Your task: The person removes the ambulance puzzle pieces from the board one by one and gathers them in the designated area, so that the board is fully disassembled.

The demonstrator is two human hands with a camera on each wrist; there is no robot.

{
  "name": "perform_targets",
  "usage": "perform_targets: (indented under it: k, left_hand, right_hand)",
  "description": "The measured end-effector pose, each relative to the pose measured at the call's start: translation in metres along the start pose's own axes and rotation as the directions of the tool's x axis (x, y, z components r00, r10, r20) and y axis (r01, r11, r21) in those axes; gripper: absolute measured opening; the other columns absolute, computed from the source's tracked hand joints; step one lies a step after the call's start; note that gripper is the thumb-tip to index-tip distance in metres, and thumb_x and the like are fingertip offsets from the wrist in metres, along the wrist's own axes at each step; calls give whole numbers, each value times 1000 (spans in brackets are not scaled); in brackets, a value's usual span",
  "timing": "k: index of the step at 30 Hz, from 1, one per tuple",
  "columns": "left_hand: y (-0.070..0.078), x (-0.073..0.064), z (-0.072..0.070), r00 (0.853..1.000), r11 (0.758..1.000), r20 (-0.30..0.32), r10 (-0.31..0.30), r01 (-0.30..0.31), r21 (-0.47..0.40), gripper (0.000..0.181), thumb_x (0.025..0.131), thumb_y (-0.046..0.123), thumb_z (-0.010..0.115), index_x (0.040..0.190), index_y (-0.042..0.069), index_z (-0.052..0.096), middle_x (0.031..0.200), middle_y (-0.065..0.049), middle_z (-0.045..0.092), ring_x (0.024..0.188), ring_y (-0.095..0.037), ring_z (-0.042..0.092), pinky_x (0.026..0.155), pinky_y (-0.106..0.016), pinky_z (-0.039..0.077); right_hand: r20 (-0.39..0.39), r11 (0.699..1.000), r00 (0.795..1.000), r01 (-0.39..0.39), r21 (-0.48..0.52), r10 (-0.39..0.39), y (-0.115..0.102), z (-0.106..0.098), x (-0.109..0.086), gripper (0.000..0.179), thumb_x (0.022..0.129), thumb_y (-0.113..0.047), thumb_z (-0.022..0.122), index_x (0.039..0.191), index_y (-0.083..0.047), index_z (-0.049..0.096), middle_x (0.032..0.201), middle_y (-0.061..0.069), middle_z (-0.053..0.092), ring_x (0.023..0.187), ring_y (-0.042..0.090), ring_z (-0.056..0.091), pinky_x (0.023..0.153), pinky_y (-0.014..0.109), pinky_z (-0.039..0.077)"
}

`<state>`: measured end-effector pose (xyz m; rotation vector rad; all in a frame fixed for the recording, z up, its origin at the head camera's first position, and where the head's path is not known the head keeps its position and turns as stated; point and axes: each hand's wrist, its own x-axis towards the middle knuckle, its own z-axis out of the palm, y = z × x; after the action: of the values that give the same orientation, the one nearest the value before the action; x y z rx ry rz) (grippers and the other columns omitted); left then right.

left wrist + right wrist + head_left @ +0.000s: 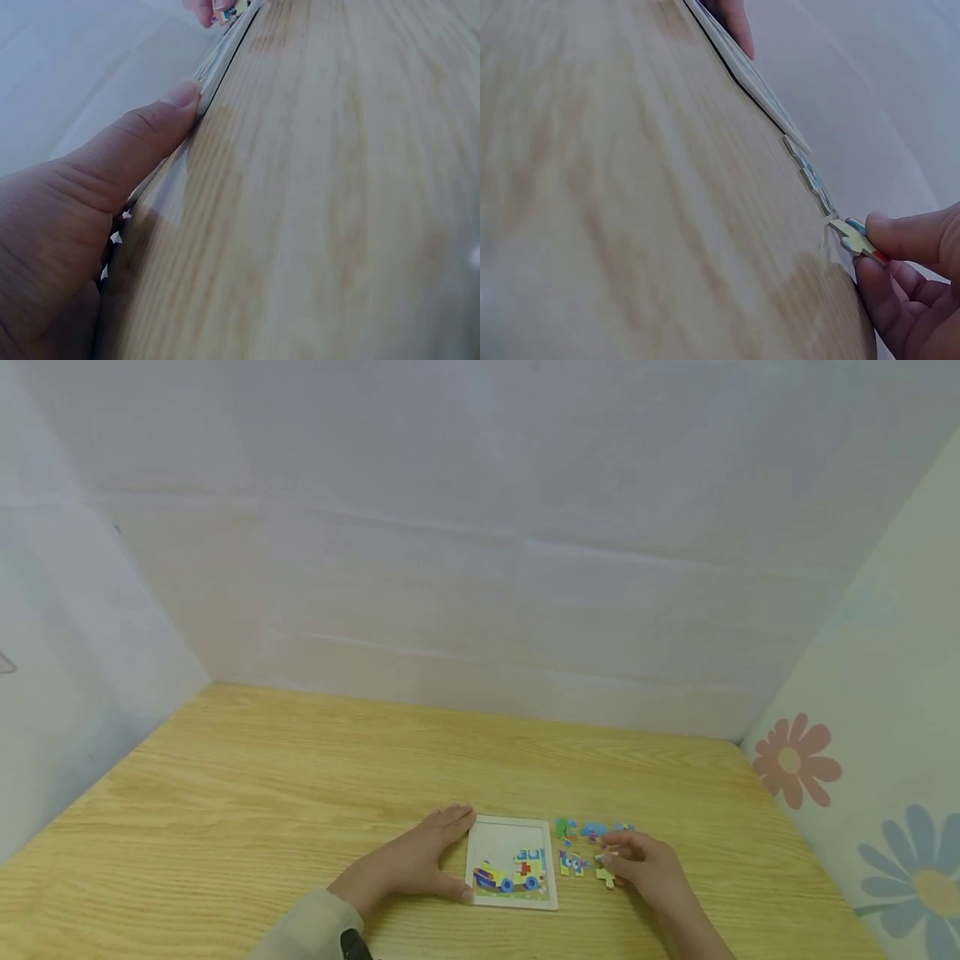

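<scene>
A small jigsaw tray (495, 841) with a pale rim lies on the table. Its lower part holds fitted pieces showing a vehicle with blue wheels (507, 885); the upper part is bare. My left hand (416, 862) rests along the tray's left side, fingers extended at the top corner and thumb touching the lower edge. Right of the tray, my right hand (651, 867) pinches a yellowish puzzle piece (852, 235) between thumb and fingers, just above or at the tabletop. A puzzle piece with an eye-like pattern (574, 863) lies between the tray and that hand.
Several loose puzzle pieces (594, 829) lie in a row to the tray's upper right, some partly behind the right fingers. The wooden table (300, 760) meets pale cloth walls (465, 585) at the back and sides. Flowers (795, 761) are printed on the right wall.
</scene>
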<state>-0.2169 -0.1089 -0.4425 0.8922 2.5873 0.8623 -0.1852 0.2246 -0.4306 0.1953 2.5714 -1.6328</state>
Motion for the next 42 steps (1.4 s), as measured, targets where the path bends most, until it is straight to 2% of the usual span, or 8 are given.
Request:
perform_targets:
  k: [5, 8, 12, 19, 25, 30, 42]
  left_hand:
    - [0, 0, 1, 1000, 1000, 3, -3, 3, -6, 106, 67, 61, 70, 147, 7, 25, 154, -9, 19, 142, -28, 11, 115, -49, 12]
    - [0, 0, 1, 1000, 1000, 4, -7, 7, -1, 107, 67, 61, 70, 147, 7, 24, 154, -8, 18, 142, -28, 11, 115, -49, 12]
    - [0, -1, 1, 1000, 1000, 5, -13, 13, -2, 107, 67, 61, 70, 147, 8, 24, 154, -8, 18, 142, -28, 11, 115, -49, 12]
    - [1, 0, 0, 1000, 1000, 2, -1, 1, -9, 106, 68, 60, 71, 146, 6, 25, 154, -9, 18, 142, -29, 11, 115, -49, 11]
    - [1, 0, 0, 1000, 1000, 2, 3, -3, -13, 106, 68, 60, 71, 146, 5, 25, 154, -9, 18, 142, -28, 10, 115, -49, 11]
    - [1, 0, 0, 1000, 1000, 4, 2, -2, -16, 106, 68, 60, 71, 147, 6, 25, 154, -9, 18, 143, -28, 10, 115, -49, 11]
    - [2, -1, -1, 1000, 1000, 2, 1, -1, -16, 106, 68, 59, 71, 146, 5, 25, 154, -10, 19, 142, -29, 11, 115, -50, 11]
  right_hand:
    - [-33, 991, 999, 24, -129, -29, -4, 4, 0, 24, 79, -5, 70, 103, -3, 67, 81, 4, 57, 68, 13, 54, 58, 21, 53]
    - [-43, 967, 997, 45, -251, -57, -8, 5, -1, 22, 79, -7, 70, 100, -5, 68, 79, 2, 56, 71, 13, 52, 59, 21, 50]
    - [-36, 930, 995, 78, -358, -98, -12, 4, -3, 22, 79, -11, 70, 100, -5, 68, 81, 2, 57, 76, 15, 52, 63, 26, 49]
    - [-22, 908, 991, 108, -404, -128, -12, 3, -5, 22, 79, -12, 70, 98, -3, 67, 80, 1, 56, 78, 16, 52, 65, 30, 51]
    - [-25, 909, 994, 90, -406, -109, -12, 3, -5, 21, 79, -14, 70, 97, -4, 68, 86, 2, 61, 81, 17, 54, 67, 31, 51]
    - [-28, 913, 995, 77, -400, -96, -12, 4, -4, 20, 80, -14, 70, 97, -4, 68, 82, 1, 58, 78, 16, 52, 63, 28, 48]
    - [-42, 896, 994, 73, -438, -101, -12, 5, -4, 19, 79, -15, 71, 94, -4, 67, 83, 1, 62, 77, 16, 54, 65, 30, 51]
